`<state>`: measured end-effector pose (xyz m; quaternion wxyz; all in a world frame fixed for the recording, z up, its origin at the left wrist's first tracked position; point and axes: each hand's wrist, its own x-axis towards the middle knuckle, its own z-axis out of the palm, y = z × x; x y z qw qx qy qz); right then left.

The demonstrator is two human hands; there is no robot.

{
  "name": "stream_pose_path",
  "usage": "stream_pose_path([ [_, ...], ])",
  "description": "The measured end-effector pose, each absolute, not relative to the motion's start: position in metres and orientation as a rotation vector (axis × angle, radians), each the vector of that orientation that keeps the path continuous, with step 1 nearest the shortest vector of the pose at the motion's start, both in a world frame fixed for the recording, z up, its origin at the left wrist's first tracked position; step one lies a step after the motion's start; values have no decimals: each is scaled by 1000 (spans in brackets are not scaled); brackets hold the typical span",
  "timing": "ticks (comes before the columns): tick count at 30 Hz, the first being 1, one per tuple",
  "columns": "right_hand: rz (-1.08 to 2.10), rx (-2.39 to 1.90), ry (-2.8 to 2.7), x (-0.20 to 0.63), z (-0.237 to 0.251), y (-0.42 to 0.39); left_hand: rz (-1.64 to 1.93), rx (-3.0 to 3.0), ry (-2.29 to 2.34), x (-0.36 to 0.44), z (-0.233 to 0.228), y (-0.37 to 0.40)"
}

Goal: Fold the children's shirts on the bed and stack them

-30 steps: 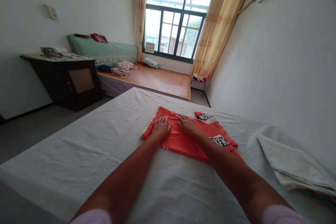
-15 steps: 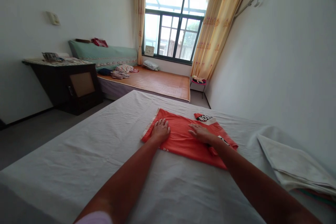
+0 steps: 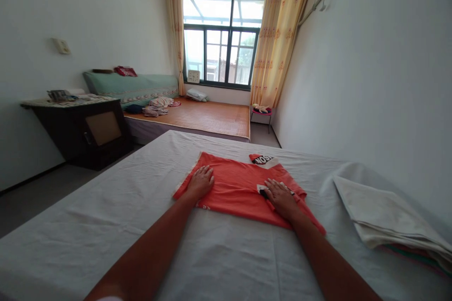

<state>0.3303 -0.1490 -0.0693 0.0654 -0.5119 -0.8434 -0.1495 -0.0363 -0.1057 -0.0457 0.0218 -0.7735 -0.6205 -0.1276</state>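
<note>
An orange garment [image 3: 236, 188] with black-and-white lettering lies partly folded on a bed covered by a white sheet [image 3: 123, 216]. My left hand [image 3: 200, 182] rests flat on the garment's left end, fingers spread. My right hand [image 3: 281, 197] lies flat on its right part, over a white printed patch, fingers apart. Neither hand grips the cloth. A small orange flap with lettering [image 3: 263, 159] sticks out at the far side.
Folded pale cloths [image 3: 384, 216] are stacked on the bed at the right, by the white wall. Beyond the bed stand a dark cabinet [image 3: 84, 131], a second bed with a woven mat [image 3: 208, 115], a small stool [image 3: 261, 113] and a curtained window [image 3: 226, 33].
My right hand has slid from the middle of the garment to its right part. My left hand has stayed on the left end. The view has tilted slightly.
</note>
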Motion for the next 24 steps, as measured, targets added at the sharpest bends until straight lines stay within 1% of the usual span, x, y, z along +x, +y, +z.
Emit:
stream_pose_path([
  [9,-285,-1623,-2468,328,-57,-150,-433,-2418,-1814,-41,-51,-99],
  [17,-362,-1611,-2506,334,-63,-151,-417,-2397,-1868,-38,-49,-102],
  [24,-340,-1862,-2394,354,-68,-151,-415,-2403,-1892,-37,-49,-99],
])
